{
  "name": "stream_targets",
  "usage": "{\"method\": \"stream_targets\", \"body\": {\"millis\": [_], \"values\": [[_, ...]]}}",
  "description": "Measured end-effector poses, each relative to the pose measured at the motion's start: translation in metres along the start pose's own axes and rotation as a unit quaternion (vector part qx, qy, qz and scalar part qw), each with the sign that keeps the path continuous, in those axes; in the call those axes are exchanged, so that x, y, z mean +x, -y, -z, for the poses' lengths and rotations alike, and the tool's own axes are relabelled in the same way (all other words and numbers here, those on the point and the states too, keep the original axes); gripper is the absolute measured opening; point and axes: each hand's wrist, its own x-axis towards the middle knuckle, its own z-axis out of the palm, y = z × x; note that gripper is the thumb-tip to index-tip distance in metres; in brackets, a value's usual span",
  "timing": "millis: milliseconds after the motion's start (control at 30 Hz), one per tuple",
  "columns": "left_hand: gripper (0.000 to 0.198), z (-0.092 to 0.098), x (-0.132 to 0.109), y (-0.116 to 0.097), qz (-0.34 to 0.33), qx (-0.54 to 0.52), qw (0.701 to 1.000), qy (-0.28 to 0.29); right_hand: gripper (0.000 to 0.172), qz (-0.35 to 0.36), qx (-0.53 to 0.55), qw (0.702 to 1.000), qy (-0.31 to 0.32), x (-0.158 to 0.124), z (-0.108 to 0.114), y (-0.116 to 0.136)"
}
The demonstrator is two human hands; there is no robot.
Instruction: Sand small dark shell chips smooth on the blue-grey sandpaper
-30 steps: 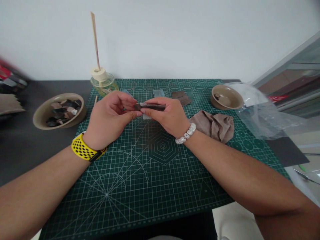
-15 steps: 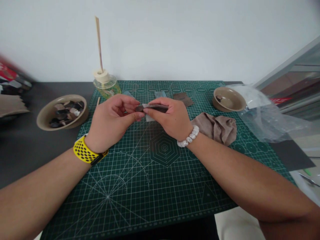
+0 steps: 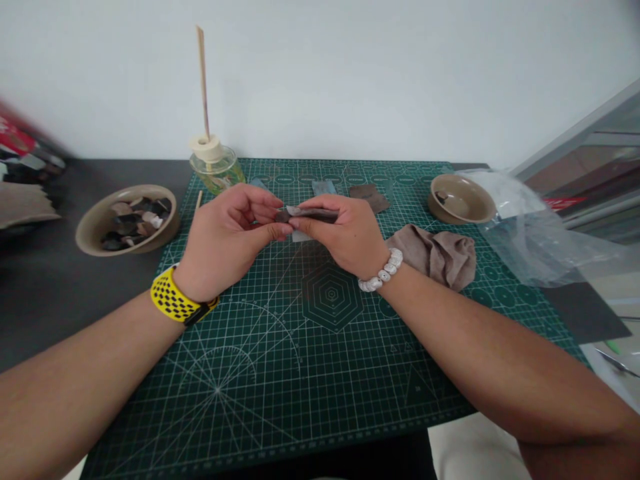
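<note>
My left hand [image 3: 220,233] pinches a small dark piece [image 3: 283,217] between thumb and fingertips above the cutting mat [image 3: 250,413]. It looks like the pieces in the bowl on the left, though most of it is covered by fingers. My right hand [image 3: 347,233] closes around a folded grey-brown sheet [image 3: 319,213], apparently sandpaper, which meets the small piece. Below the right fingertips a pale edge of it shows. Past my hands, a flat grey-brown sheet [image 3: 369,198] and a bluish strip [image 3: 324,187] lie on the mat. A crumpled brown cloth [image 3: 440,257] rests beside my right wrist.
At left stands a bowl [image 3: 85,237] with several dark and tan pieces. Another bowl [image 3: 465,212], holding one small piece, is at right beside a clear plastic bag [image 3: 540,247]. A reed diffuser bottle [image 3: 220,167] stands behind my left hand, near a thin stick [image 3: 199,199].
Both hands keep nearly the same pose, with the small piece and folded sheet still touching. The whole view has shifted slightly.
</note>
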Motion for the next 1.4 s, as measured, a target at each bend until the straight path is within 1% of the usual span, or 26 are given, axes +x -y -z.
{"method": "stream_targets", "body": {"millis": [67,200,267,467,600,700,800,933,1067,1200,1400], "values": [[0.029,-0.0003,0.0003,-0.0018,0.001,-0.007,1.000,0.001,0.021,0.002,-0.002,1.000,-0.008,-0.0002,0.0009,0.0020],[0.029,-0.0003,0.0005,-0.0045,-0.002,0.000,1.000,-0.006,0.012,-0.001,-0.019,0.999,-0.028,-0.0015,-0.0001,0.0038],[0.031,0.0001,0.0008,-0.0043,-0.005,0.010,1.000,-0.009,0.010,-0.004,-0.015,1.000,-0.024,-0.0019,-0.0013,0.0021],[0.035,0.0008,0.0011,-0.0031,-0.005,0.009,1.000,0.004,0.015,-0.002,0.002,1.000,0.006,-0.0006,-0.0019,-0.0032],[0.035,-0.0001,-0.0004,-0.0061,0.003,0.019,1.000,0.002,0.009,-0.003,-0.003,1.000,-0.005,0.0000,-0.0005,-0.0010],[0.036,-0.0007,-0.0013,-0.0085,0.015,0.026,1.000,-0.003,0.007,0.000,-0.014,1.000,-0.019,-0.0007,-0.0005,0.0017],[0.036,-0.0007,-0.0012,-0.0093,0.013,0.029,0.999,-0.005,0.006,-0.005,-0.017,1.000,-0.020,-0.0015,-0.0016,0.0023],[0.036,-0.0009,-0.0001,-0.0076,0.017,0.023,1.000,-0.003,0.009,0.001,-0.002,1.000,-0.004,-0.0020,-0.0020,0.0001],[0.040,-0.0014,0.0009,-0.0054,-0.002,0.003,1.000,-0.006,0.013,-0.004,-0.003,1.000,0.008,-0.0015,-0.0004,-0.0025],[0.043,-0.0012,0.0001,-0.0058,0.008,0.010,1.000,-0.006,0.012,-0.009,-0.003,1.000,0.003,-0.0004,0.0006,-0.0027],[0.041,-0.0013,-0.0002,-0.0049,-0.004,0.002,1.000,-0.008,0.009,-0.012,-0.006,1.000,-0.018,-0.0012,-0.0009,-0.0004]]}}
